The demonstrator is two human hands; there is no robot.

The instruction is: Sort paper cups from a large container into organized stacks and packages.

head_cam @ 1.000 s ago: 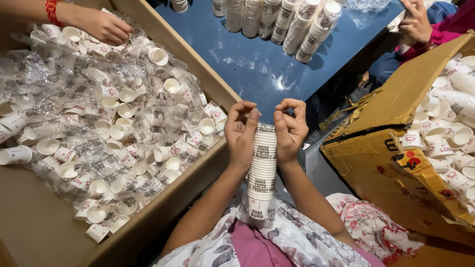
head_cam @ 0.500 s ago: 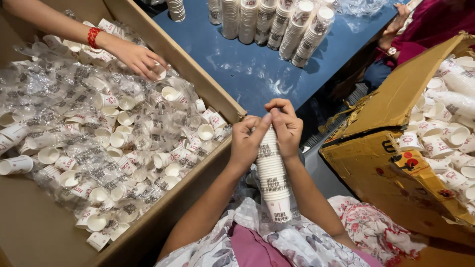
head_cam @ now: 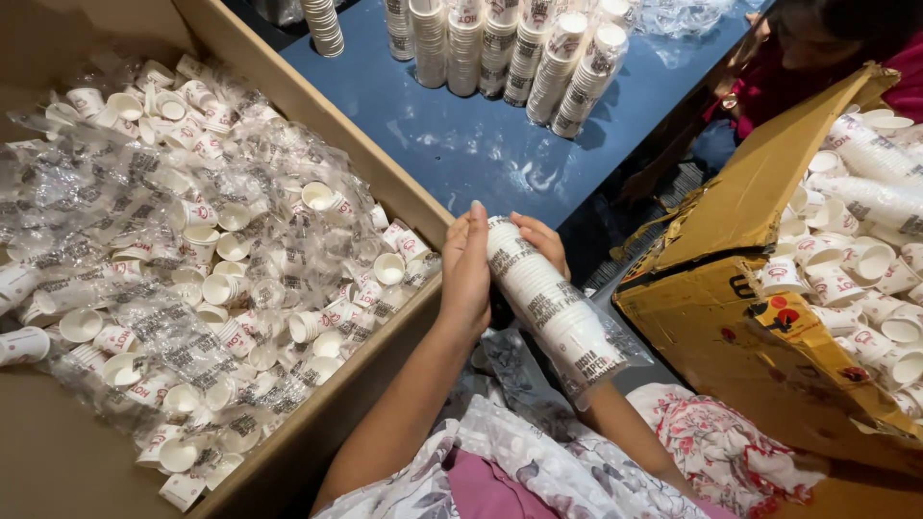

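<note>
We hold one sleeved cup stack (head_cam: 553,303) at centre: left hand (head_cam: 465,274) pressed flat along its side, right hand (head_cam: 543,242) cupped behind its top. Finished wrapped stacks (head_cam: 500,48) stand on the far blue table (head_cam: 461,144); many loose cups (head_cam: 192,259) remain in the left box (head_cam: 317,130).

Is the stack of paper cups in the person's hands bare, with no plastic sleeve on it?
No: the stack of paper cups, held between the left hand and right hand, sits inside a clear plastic sleeve that bunches loosely past its lower end.

Paper cup stack (head_cam: 553,303) in glossy clear plastic sleeve; matt cardboard box (head_cam: 317,144)
</note>
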